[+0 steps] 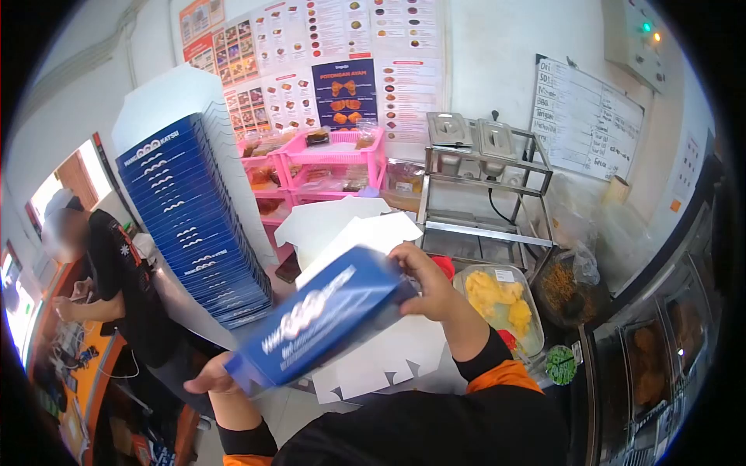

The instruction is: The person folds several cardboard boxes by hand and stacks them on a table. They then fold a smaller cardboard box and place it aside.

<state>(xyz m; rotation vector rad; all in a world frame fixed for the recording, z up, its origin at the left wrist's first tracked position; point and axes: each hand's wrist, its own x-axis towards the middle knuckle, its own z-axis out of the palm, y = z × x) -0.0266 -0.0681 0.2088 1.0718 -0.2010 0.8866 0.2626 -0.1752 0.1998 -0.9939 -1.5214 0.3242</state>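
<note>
**Blue carton held between two hands above the counter**

Head view: a blue box (315, 326) with white lettering on its side, slightly blurred, is lifted at a tilt in the middle of the frame, its right end higher than its left. The right hand (427, 283) grips the upper right corner, thumb and fingers closed around the edge. The left hand (211, 379) supports the lower left end from beneath, mostly hidden by the carton, so how its fingers lie cannot be told. White flaps stand open behind the box's top edge. Flat white cardboard blanks (388, 361) lie on the counter just under it. To the left rises a leaning stack of blue boxes (198, 225) of the same print. A clear tub of yellow food (501, 303) sits just right of the right wrist. Another person (116, 287) in black stands at far left.
</note>
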